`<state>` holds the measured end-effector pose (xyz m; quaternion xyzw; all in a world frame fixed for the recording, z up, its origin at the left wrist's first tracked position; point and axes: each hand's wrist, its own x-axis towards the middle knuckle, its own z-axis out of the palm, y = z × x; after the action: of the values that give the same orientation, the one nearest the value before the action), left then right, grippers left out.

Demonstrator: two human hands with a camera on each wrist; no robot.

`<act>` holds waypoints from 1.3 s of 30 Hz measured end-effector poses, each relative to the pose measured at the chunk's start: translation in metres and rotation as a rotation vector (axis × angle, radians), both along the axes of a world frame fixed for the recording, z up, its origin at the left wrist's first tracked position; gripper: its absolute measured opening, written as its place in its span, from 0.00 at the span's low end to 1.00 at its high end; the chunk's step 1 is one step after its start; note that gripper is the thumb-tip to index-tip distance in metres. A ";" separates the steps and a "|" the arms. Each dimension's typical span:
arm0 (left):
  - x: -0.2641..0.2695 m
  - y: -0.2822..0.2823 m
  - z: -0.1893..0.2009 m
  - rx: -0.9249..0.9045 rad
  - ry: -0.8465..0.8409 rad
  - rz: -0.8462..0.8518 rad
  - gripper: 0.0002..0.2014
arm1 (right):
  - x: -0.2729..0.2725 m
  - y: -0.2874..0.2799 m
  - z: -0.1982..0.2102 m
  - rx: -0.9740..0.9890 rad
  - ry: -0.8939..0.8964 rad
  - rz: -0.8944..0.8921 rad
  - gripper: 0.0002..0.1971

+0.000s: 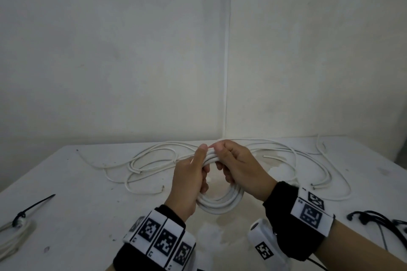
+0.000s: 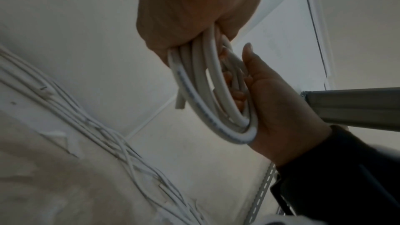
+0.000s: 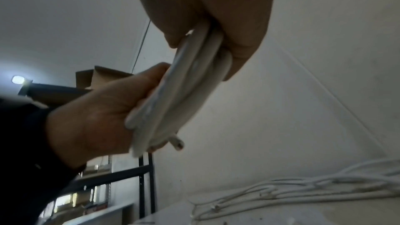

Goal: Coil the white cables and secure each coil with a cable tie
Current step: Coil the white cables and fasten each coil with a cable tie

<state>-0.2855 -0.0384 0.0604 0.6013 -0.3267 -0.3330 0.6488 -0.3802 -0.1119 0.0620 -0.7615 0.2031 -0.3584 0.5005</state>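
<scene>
White cable coil point(image 1: 220, 201) held above tabletop point(image 1: 77, 215); left hand point(image 1: 190, 180) and right hand point(image 1: 239, 169) both curled round its top, likely keeping loops bunched for tying; spare cable ties point(image 1: 374, 219) lie right; loose cables point(image 1: 154, 160) behind.

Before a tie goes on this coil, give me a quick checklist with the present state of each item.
1. Coil held by both hands: ok; left hand and right hand grip its top.
2. Loops gathered together: ok; in the left wrist view they lie bundled.
3. Cable end tucked in: not ok; it sticks out of the coil.
4. Spare ties in reach: ok; black cable ties lie on the table to the right.
5. A hand free to fetch one: not ok.
6. Earlier coil tied: ok, far left.
</scene>
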 end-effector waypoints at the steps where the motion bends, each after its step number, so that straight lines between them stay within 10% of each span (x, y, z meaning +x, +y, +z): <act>1: -0.001 0.000 -0.001 -0.001 0.020 -0.019 0.24 | -0.001 -0.002 -0.002 -0.048 -0.007 -0.030 0.15; 7: 0.005 -0.001 0.006 0.087 0.011 -0.272 0.24 | -0.006 -0.015 -0.009 -0.214 -0.004 -0.075 0.16; 26: -0.058 -0.029 -0.007 -0.031 0.021 -0.268 0.19 | -0.078 -0.013 -0.027 -0.097 -0.049 -0.203 0.10; 31: -0.060 -0.032 -0.011 -0.122 -0.219 -0.320 0.03 | -0.086 -0.019 -0.020 -0.040 -0.098 -0.202 0.13; 39: -0.068 -0.038 -0.016 -0.233 -0.501 -0.256 0.06 | -0.097 -0.027 -0.019 -0.128 -0.069 -0.249 0.12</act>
<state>-0.3531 -0.0766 0.0448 0.5403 -0.5856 -0.2135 0.5653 -0.4768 -0.1384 0.0426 -0.7480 0.2554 -0.4558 0.4093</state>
